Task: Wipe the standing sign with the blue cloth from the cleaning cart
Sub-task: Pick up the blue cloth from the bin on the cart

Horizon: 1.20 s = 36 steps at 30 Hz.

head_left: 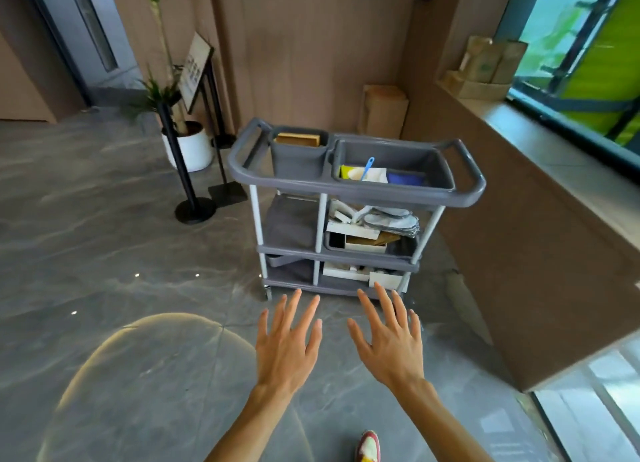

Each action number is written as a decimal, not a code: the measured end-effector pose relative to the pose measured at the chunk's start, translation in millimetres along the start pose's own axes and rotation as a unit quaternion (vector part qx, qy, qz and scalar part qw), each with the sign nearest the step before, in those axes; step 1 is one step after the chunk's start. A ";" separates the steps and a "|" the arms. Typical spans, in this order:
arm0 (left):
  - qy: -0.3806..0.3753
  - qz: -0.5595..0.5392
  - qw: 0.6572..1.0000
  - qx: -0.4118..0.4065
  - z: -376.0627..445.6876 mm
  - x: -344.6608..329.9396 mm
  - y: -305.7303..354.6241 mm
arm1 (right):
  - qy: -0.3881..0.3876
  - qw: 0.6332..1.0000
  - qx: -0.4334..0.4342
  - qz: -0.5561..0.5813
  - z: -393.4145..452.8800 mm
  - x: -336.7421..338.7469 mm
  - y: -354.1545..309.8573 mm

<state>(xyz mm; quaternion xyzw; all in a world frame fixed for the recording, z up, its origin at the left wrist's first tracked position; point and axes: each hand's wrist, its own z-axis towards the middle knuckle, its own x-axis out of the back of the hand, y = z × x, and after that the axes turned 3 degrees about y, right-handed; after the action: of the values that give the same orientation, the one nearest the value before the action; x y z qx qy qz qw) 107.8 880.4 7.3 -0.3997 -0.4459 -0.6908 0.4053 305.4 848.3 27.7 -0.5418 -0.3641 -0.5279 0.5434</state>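
Observation:
A grey three-shelf cleaning cart stands ahead of me on the stone floor. In its top right tub lies the blue cloth, beside a white item and a blue-handled brush. The standing sign, a tilted framed board on thin black legs, is at the back left behind a plant. My left hand and my right hand are held out flat, palms down and fingers spread, in front of the cart's lower shelf. Neither hand holds or touches anything.
A black stanchion post with a round base and a white plant pot stand left of the cart. A brown counter wall runs along the right, with boxes on its ledge. Cardboard leans against the back wall. The cart's lower shelves hold boxes and clutter.

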 end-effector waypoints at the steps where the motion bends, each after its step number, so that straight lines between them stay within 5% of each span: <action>1: 0.001 0.000 1.000 -0.005 12.1 -5.5 3.4 | 0.001 1.000 -0.003 0.001 11.8 -0.8 5.5; 36: -0.016 -0.013 0.998 -0.065 408.0 -169.3 156.2 | 0.037 0.998 -0.044 0.017 385.6 -25.5 212.6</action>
<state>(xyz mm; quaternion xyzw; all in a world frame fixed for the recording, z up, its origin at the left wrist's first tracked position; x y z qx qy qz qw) 388.3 1255.6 13.6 -0.4303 -0.4118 -0.7169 0.3625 574.7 1197.4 16.5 -0.5515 -0.3103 -0.5539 0.5410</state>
